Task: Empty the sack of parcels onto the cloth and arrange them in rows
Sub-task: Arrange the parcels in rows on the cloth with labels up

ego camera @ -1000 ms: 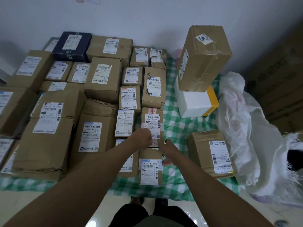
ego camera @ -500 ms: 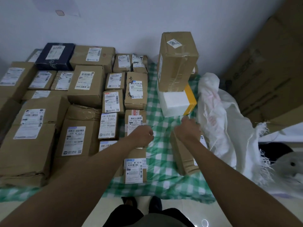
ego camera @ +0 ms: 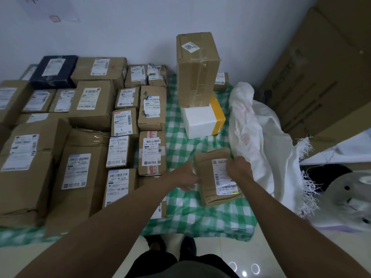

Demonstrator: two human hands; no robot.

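Brown cardboard parcel (ego camera: 215,177) just beside the white sack (ego camera: 259,133) on the checked cloth (ego camera: 181,143): right hand (ego camera: 237,167) grips its top, left hand (ego camera: 185,177) presses its side with fingers straight. A careless drag could rumple that cloth.

Rows of parcels (ego camera: 92,105) fill the left of the cloth (ego camera: 180,145), reaching back to the wall. Right of them, a tall box (ego camera: 197,69) stands on a foam box (ego camera: 200,121). In front of these lies a flat parcel (ego camera: 212,181), with the sack (ego camera: 261,141) heaped just beside it on the right. Large cartons (ego camera: 321,77) stand behind the sack.
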